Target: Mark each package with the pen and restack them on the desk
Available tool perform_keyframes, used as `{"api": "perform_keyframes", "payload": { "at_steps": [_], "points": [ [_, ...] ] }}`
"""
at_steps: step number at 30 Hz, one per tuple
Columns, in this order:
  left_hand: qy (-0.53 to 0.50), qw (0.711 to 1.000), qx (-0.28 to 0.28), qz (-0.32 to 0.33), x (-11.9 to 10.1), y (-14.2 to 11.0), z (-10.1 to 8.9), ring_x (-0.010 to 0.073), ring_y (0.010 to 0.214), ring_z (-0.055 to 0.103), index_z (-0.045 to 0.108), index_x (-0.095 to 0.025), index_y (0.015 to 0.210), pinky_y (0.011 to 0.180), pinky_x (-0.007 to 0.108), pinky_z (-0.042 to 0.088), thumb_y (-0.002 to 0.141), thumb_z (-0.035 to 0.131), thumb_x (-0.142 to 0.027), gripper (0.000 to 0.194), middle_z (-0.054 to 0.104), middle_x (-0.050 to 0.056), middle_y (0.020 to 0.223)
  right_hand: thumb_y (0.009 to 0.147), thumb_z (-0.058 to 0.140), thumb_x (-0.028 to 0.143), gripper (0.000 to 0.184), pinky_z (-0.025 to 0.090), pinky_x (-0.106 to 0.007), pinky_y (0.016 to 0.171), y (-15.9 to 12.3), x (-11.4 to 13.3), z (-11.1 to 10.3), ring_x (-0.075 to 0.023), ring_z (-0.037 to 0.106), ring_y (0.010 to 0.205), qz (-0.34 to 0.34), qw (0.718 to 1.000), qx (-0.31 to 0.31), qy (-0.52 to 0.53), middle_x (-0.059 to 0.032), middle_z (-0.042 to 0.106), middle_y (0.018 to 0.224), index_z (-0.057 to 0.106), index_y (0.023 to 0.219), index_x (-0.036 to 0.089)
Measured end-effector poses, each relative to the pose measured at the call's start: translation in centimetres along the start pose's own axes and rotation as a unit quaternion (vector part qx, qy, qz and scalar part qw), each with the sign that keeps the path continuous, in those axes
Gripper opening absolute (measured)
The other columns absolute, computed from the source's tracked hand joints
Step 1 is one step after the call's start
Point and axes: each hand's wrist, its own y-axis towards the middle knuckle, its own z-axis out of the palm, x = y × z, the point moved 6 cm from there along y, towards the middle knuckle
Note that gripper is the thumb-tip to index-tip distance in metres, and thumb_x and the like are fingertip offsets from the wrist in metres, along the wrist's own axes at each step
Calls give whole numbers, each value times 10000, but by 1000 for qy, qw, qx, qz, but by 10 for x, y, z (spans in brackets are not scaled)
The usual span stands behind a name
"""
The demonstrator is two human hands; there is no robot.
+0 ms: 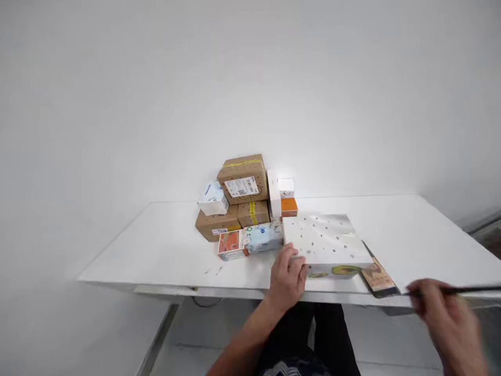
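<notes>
My left hand (288, 277) grips the front left corner of a white box (324, 237), its fingers curled against the edge. Small dark marks dot the box's top, and avocado pictures show on its front side. Off the table's right front, my right hand (450, 324) is closed around a long, thin dark stick (475, 289); both are blurred, so its exact kind is unclear. Between the white box and my right hand lies a smartphone (378, 277) with a lit screen, its left edge partly covered by the box.
Brown cardboard boxes (242, 180) are piled at the table's middle, with a small white box (213, 198) on the left. A light blue box (263, 237), an orange-and-white box (230, 244) and an orange box (289, 204) stand around them. The white table (156, 250) meets a wall behind.
</notes>
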Motion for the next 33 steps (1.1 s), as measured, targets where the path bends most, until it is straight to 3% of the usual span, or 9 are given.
{"api": "perform_keyframes", "payload": {
  "at_steps": [2, 5, 8, 11, 19, 24, 27, 29, 33],
  "points": [
    [-5, 1000, -5, -1, -1, -1, -2, 288, 1140, 533, 540, -147, 1004, 937, 435, 524, 866, 533, -152, 139, 531, 124, 1032, 743, 448, 564, 340, 441, -297, 552, -1, -3, 37, -206, 571, 553, -1, 992, 117, -52, -20, 601, 564, 533, 734, 235],
    [-13, 1000, -8, -6, -1, -2, -3, 279, 1144, 533, 540, -152, 1006, 942, 437, 521, 870, 524, -154, 137, 529, 121, 1032, 747, 469, 485, 250, 444, -302, 600, 3, -11, 80, -226, 621, 605, -15, 966, 215, -141, -32, 629, 579, 507, 705, 242],
    [-18, 1000, -5, -13, -1, -2, -3, 275, 1161, 529, 545, -152, 1008, 944, 429, 519, 872, 520, -152, 138, 531, 120, 1035, 789, 466, 373, 152, 436, -300, 636, 14, -19, 103, -247, 660, 726, -50, 946, 226, -228, -68, 689, 727, 519, 787, 231],
    [-22, 1000, -4, -18, -1, -1, -3, 274, 1176, 523, 551, -151, 1007, 939, 420, 521, 874, 517, -150, 137, 532, 122, 1047, 832, 434, 331, 171, 424, -296, 634, 23, -19, 115, -259, 667, 815, -89, 934, 223, -265, -106, 703, 865, 536, 895, 209],
    [-24, 999, -9, -20, 1, -4, 0, 280, 1213, 497, 547, -148, 1025, 949, 421, 511, 863, 527, -122, 165, 521, 130, 1092, 784, 464, 331, 235, 439, -307, 637, 18, -5, 109, -238, 636, 723, -111, 949, 210, -207, -71, 676, 773, 594, 936, 206],
    [-25, 999, -13, -18, 2, -6, 2, 278, 1217, 497, 547, -150, 1032, 957, 422, 506, 860, 533, -122, 175, 516, 130, 1097, 788, 430, 462, 446, 482, -354, 675, 19, -23, 81, -237, 628, 723, -58, 983, 107, -141, -96, 672, 922, 631, 1083, 195],
    [-27, 999, -21, -18, 2, -6, 1, 275, 1208, 507, 551, -153, 1025, 955, 421, 510, 860, 534, -128, 168, 521, 127, 1090, 818, 347, 538, 586, 469, -445, 806, 24, -30, 68, -315, 608, 923, -62, 976, 28, -208, -173, 631, 1039, 647, 1134, 146],
    [-27, 999, -26, -19, 1, -5, 0, 274, 1205, 511, 552, -153, 1024, 953, 422, 513, 861, 534, -131, 166, 524, 126, 1087, 817, 346, 567, 627, 425, -510, 887, 27, -29, 66, -378, 521, 1109, -72, 963, -1, -260, -207, 579, 1169, 631, 1192, 154],
    [-27, 999, -28, -21, 1, -4, -1, 278, 1210, 509, 552, -156, 1029, 947, 427, 519, 864, 529, -137, 168, 530, 125, 1076, 785, 389, 674, 693, 385, -580, 917, 34, -31, 72, -439, 377, 1257, 4, 953, 13, -302, -183, 447, 1383, 539, 1316, 256]
  ]
}}
